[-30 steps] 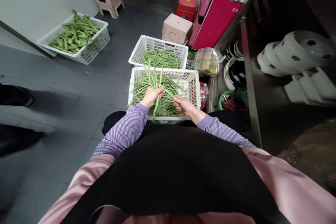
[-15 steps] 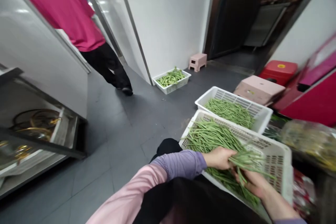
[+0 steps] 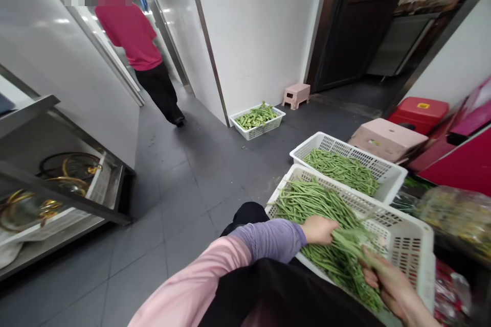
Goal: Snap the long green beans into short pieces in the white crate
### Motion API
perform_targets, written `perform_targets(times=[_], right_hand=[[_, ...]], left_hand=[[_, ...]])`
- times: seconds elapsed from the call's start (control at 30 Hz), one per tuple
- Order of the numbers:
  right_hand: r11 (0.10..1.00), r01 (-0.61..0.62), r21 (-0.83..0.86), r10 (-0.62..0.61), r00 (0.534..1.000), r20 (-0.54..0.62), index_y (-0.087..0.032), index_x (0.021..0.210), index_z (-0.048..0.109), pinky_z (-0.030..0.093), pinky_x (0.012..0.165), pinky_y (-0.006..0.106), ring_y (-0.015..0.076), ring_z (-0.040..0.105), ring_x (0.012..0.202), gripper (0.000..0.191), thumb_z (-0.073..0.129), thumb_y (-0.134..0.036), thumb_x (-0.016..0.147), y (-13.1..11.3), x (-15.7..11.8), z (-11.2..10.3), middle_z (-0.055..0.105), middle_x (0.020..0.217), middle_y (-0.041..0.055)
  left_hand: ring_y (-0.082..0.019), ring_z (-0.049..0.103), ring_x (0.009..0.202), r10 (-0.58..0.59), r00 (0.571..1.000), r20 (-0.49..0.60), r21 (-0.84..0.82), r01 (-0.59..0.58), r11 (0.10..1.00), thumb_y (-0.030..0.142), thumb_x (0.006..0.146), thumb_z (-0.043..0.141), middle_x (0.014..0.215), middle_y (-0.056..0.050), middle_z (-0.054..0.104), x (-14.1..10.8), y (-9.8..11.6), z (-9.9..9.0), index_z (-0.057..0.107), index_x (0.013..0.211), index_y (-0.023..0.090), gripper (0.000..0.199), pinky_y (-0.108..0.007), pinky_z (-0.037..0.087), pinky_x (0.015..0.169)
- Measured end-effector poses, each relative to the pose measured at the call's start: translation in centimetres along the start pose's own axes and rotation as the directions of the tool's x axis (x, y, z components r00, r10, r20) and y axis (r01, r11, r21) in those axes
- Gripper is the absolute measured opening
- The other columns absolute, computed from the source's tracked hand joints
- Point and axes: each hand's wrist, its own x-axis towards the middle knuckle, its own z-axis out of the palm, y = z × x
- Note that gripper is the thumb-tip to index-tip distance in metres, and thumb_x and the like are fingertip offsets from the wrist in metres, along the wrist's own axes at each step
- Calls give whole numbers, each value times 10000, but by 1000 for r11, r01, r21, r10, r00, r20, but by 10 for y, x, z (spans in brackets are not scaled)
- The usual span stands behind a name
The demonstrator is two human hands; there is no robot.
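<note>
My left hand (image 3: 319, 230) is closed round a bunch of long green beans (image 3: 347, 240), held low over a white plastic basket (image 3: 412, 260). At the other end of the bunch, my right hand (image 3: 387, 281) has its thumb and curled fingers pinched on the bean ends, which are a little blurred. More long green beans (image 3: 310, 199) lie heaped in the basket's far left part and beneath my hands. The basket's right end shows its bare slotted wall and floor.
Behind stands a second white basket (image 3: 395, 176) of beans. A third basket (image 3: 264, 130) with cut green pieces sits by the wall near a pink stool (image 3: 296, 96). Pink and red stools (image 3: 422, 110) stand right. A person in a pink shirt (image 3: 134, 36) is at the left, past a metal rack (image 3: 88, 214).
My right hand has moved slightly right and down, away from my left, which keeps hold of the beans. The person in pink has walked farther off. The view has shifted somewhat.
</note>
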Motion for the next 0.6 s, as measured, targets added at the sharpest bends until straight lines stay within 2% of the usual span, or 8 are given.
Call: perform_targets(times=[0.07, 0.13, 0.23, 0.3, 0.37, 0.47, 0.53, 0.6], right_hand=[[995, -54, 83, 55, 998, -3, -212, 649, 397, 284, 339, 177, 44, 303, 376, 594, 898, -483, 478, -1, 1, 0, 333, 480, -95], [992, -97, 84, 99, 995, -19, -225, 643, 325, 251, 344, 174, 35, 253, 366, 665, 911, -461, 436, 5, -3, 4, 261, 460, -122], [990, -93, -102, 97, 995, 36, -228, 650, 357, 171, 360, 185, 32, 189, 361, 601, 890, -432, 462, 26, -13, 23, 244, 438, -131], [966, -42, -255, 70, 993, 100, -223, 653, 424, 155, 377, 204, 48, 196, 360, 510, 855, -459, 514, 39, -20, 39, 278, 414, -116], [938, 14, -345, 25, 994, 107, -227, 622, 449, 164, 387, 227, 70, 224, 354, 468, 827, -487, 529, 46, -26, 51, 305, 383, -98], [940, 34, -340, -10, 997, 73, -237, 586, 421, 168, 394, 241, 88, 239, 353, 463, 799, -503, 551, 45, -34, 52, 291, 367, -90], [964, 18, -265, 6, 996, 90, -233, 589, 394, 161, 396, 228, 75, 219, 361, 484, 801, -494, 568, 39, -38, 44, 270, 387, -98], [981, -7, -195, 32, 991, 127, -219, 595, 382, 150, 395, 206, 51, 203, 369, 514, 827, -475, 562, 34, -41, 34, 294, 425, -100]], left_hand=[[-108, 551, 561, -203, 979, -31, -292, 186, 938, 186, 824, 643, 610, 19, 566, 6, 3, -1, 610, 726, 170, 105, -244, 484, 603], [-78, 469, 456, -322, 946, -39, -531, 253, 809, 264, 902, 582, 569, 30, 537, 9, 10, 1, 622, 778, 139, 181, -226, 445, 509], [-60, 410, 395, -433, 900, -49, -777, 238, 583, 336, 887, 638, 512, 56, 494, 6, 20, 9, 632, 822, 120, 225, -204, 359, 430], [-59, 403, 380, -460, 885, -76, -832, 198, 519, 347, 878, 655, 496, 62, 484, 1, 26, 15, 638, 856, 118, 231, -200, 326, 409], [-62, 405, 374, -477, 873, -104, -850, 171, 498, 323, 884, 647, 495, 62, 486, -4, 28, 19, 642, 887, 113, 210, -202, 321, 399], [-73, 453, 404, -494, 861, -119, -858, 161, 488, 281, 882, 645, 523, 56, 503, -7, 24, 17, 641, 926, 109, 178, -207, 371, 417], [-72, 467, 434, -512, 845, -154, -833, 167, 527, 249, 871, 653, 550, 55, 503, -9, 20, 11, 640, 911, 104, 151, -208, 392, 430], [-63, 428, 426, -517, 833, -195, -775, 192, 602, 225, 861, 658, 552, 62, 479, -12, 18, 4, 639, 882, 109, 119, -207, 376, 418]])
